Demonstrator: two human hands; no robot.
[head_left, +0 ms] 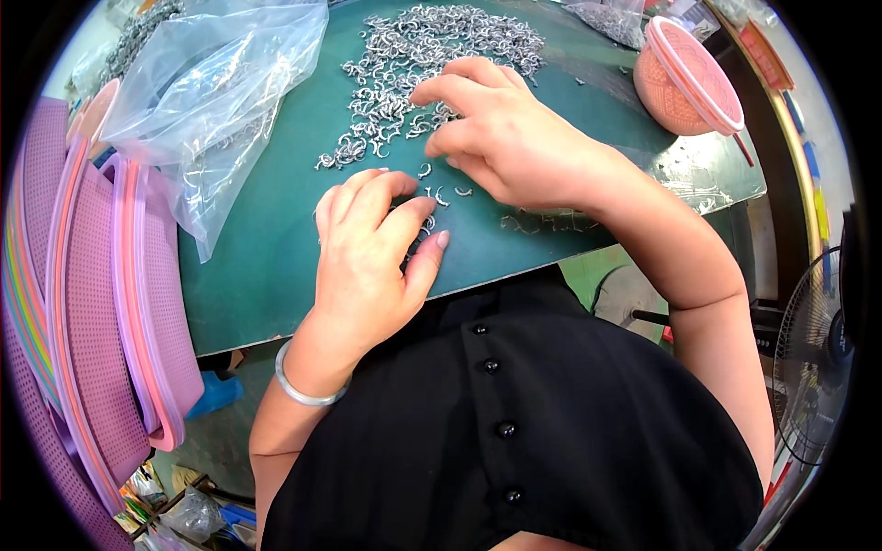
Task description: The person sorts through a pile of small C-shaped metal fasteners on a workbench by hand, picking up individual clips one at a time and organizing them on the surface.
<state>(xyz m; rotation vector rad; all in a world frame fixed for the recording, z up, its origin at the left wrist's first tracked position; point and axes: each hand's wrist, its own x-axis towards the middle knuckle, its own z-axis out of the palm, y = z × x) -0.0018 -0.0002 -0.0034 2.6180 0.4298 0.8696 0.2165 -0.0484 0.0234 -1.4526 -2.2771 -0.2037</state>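
A heap of small curved silver-grey metal pieces [450, 37] spreads over the far middle of the green table [276, 285]. Several of these pieces trail from the heap toward me. My right hand [519, 142] hovers palm down at the heap's near side, its fingers apart and bent toward the pieces. Nearer to me, my left hand [367, 248] is cupped low over the table, thumb and fingers spread around a few pieces. What lies under its palm is hidden. A few loose pieces [441, 196] lie between the two hands.
To the left of the heap rests a clear plastic bag [220, 101]. Purple and pink perforated baskets [152, 294] stand stacked at the left table edge. On the far right sits a pink basket [689, 83]. Beyond the table at right is a fan [808, 358].
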